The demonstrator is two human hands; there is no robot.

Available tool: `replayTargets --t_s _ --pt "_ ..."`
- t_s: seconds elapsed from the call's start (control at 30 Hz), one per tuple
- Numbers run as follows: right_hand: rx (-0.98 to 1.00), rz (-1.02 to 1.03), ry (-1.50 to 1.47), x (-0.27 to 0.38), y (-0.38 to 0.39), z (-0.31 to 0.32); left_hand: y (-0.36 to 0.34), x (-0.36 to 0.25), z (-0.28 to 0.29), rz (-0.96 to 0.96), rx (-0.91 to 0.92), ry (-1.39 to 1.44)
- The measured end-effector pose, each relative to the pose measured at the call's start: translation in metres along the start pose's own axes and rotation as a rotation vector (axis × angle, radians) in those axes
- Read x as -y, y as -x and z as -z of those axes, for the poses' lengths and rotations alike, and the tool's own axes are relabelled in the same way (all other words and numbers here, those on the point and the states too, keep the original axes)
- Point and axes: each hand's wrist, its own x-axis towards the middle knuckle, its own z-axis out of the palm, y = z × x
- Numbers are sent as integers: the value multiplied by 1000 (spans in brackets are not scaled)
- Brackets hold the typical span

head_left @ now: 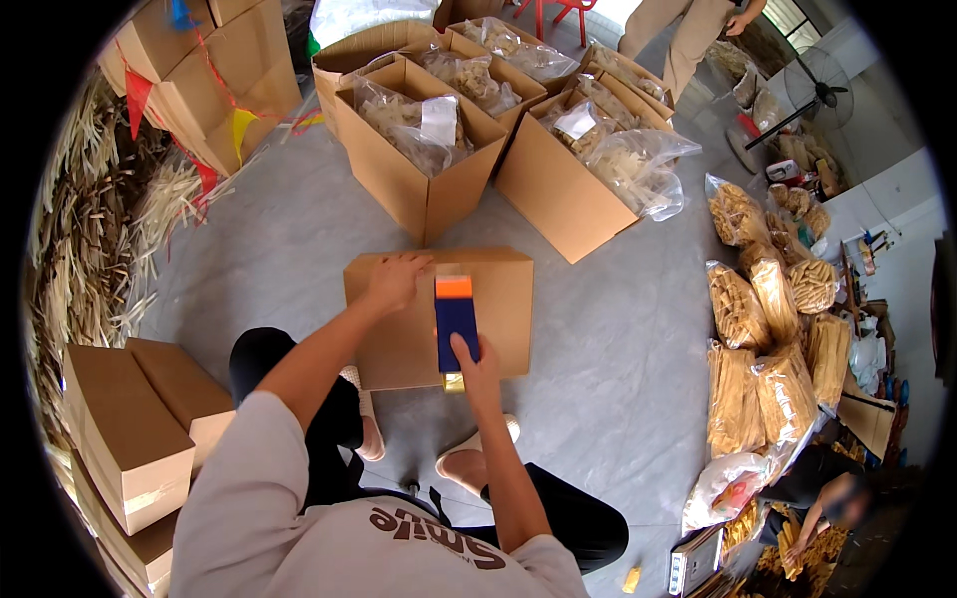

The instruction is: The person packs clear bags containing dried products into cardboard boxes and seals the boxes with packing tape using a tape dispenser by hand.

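Observation:
A brown cardboard box (399, 344) stands on the floor in front of my feet. My left hand (396, 281) lies on its upper part with the fingers stretched toward the far edge. Wrapped round a dark blue and orange tape dispenser (456, 321), my right hand (477, 367) holds it against the box. A bit of yellowish tape (454, 382) shows at the dispenser's near end. Where the tape meets the cardboard at the orange end is hard to make out.
Beyond stand open cartons (424, 184) full of plastic-bagged pieces. Stacked boxes (130, 429) are at left, beside dried strips (90, 219). Bagged yellowish sticks (738, 399) line the right. Another person (807, 498) sits lower right; another person's legs (666, 40) show far off.

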Motion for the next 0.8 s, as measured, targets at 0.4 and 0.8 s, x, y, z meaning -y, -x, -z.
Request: replayTargets --t_s 0.4,0.8 --pt "-104 -497 222 -123 199 32 5 39 -76 -45 672 290" --pt "-72 -347 100 -17 28 8 -54 12 -33 39 675 182"
